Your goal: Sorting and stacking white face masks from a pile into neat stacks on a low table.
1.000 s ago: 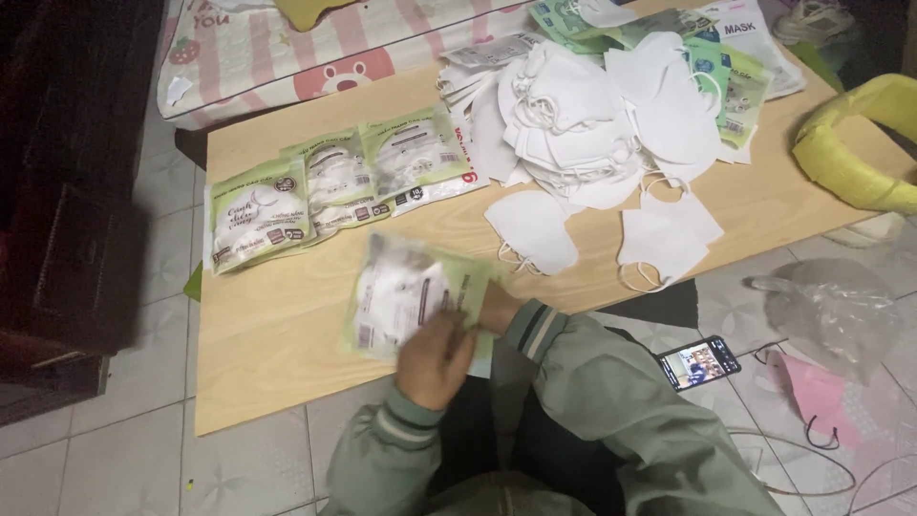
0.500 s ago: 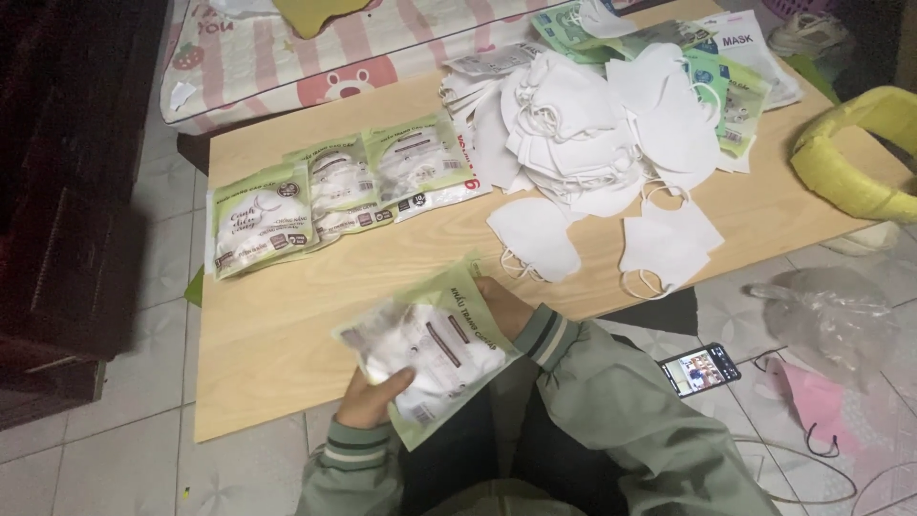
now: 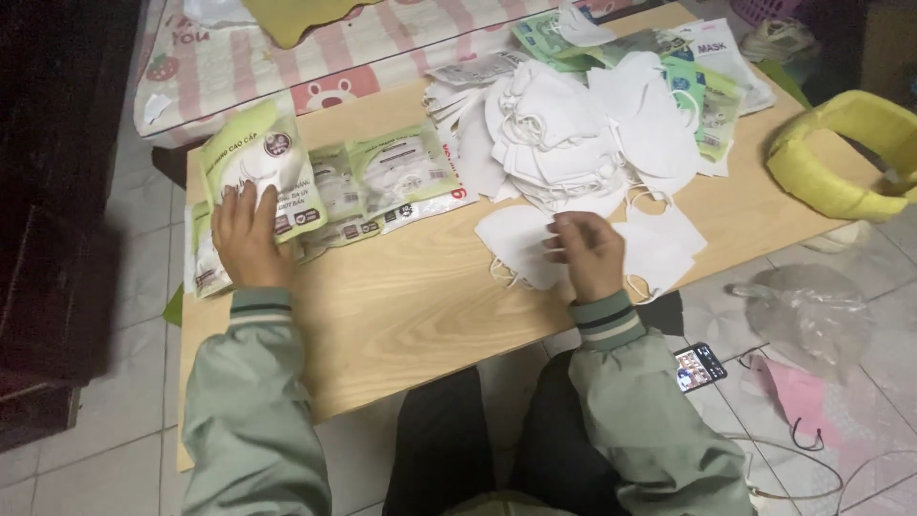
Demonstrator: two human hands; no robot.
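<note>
Currently the left hand (image 3: 246, 239) is pressing a packaged mask (image 3: 260, 177) flat; the right hand (image 3: 587, 250) is pinching a loose white mask (image 3: 521, 244), possibly dragging neighbouring masks off the surface (image 3: 401, 315).

I counted two hands on the desk (image 3: 401, 315): my left hand (image 3: 246, 237) and my right hand (image 3: 587, 250). At the left lay about four green-and-white packaged masks (image 3: 382, 182), overlapping in a row; the exact number was hard to tell. Near my right hand lay three loose white masks (image 3: 511, 244) apart from the rest. Behind them rose one heap of white masks (image 3: 573, 134), too many to count, with several more packets (image 3: 702, 91) behind it. One yellow cushion (image 3: 841, 153) and one phone (image 3: 699, 367) lay at the right.
</note>
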